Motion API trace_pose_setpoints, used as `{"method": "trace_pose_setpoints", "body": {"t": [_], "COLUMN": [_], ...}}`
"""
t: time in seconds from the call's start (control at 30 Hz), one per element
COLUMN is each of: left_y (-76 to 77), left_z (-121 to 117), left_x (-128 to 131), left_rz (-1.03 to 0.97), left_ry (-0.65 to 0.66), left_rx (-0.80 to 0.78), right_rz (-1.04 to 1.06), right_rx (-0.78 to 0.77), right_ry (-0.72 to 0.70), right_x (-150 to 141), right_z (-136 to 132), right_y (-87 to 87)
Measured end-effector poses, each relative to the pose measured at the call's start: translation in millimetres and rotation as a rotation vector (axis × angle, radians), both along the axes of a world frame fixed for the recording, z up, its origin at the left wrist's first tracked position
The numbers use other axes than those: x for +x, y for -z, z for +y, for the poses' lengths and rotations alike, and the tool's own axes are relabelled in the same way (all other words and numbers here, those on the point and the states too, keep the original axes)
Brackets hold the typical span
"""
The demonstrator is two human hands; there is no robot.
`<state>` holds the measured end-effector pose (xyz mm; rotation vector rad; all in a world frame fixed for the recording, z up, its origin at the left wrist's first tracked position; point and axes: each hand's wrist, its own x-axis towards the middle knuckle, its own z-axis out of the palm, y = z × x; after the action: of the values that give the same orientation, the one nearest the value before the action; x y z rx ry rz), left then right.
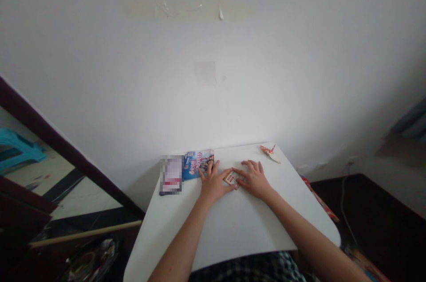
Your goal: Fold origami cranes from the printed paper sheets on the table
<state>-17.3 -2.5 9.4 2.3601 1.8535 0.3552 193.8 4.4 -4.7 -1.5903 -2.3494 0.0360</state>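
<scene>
A small piece of folded paper (230,178), white with red print and a tan edge, lies on the white table (239,224) between my hands. My left hand (214,183) holds its left side between thumb and index finger, while the other fingers spread over the corner of a blue printed leaflet (191,167). From the other side, my right hand (255,181) has its thumb and forefinger on the paper's right part, its remaining fingers stretched out above the tabletop. Both hands partly cover the paper. An origami crane (267,152), red and white, rests near the far right corner.
Left of the leaflet lies a flat, phone-like object (172,175), blurred by pixels. A white wall (233,109) rises behind the table. At lower left are a wooden stick (89,233) and a dark container (89,260); a blue plastic stool (20,151) shows farther left.
</scene>
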Motion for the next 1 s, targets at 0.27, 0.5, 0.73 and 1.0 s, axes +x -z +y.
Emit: {"method": "trace_pose_setpoints", "body": {"t": [0.27,0.5,0.73,1.0], "left_y": [-7.1,-12.2,-11.5,-9.8], "left_z": [-1.6,-5.4,-3.7,-9.9], "left_x": [2.5,3.5,3.0,4.8], "left_rz": [-0.011,-0.005,-0.026,-0.031], "left_ry": [-0.044,-0.051,-0.057,-0.079], "left_rx": [-0.024,-0.042,-0.054,-0.009], "right_rz": [-0.042,-0.066,-0.074,-0.057], "right_rx": [0.025,0.016,0.0,-0.047], "right_ry": [0.023,0.027,0.025,0.045], "right_x": [-2.8,-2.4,-2.8,-5.6], "right_z": [-1.4,0.6,0.4,-0.5], "right_y": [1.6,4.9,4.6,-1.7]}}
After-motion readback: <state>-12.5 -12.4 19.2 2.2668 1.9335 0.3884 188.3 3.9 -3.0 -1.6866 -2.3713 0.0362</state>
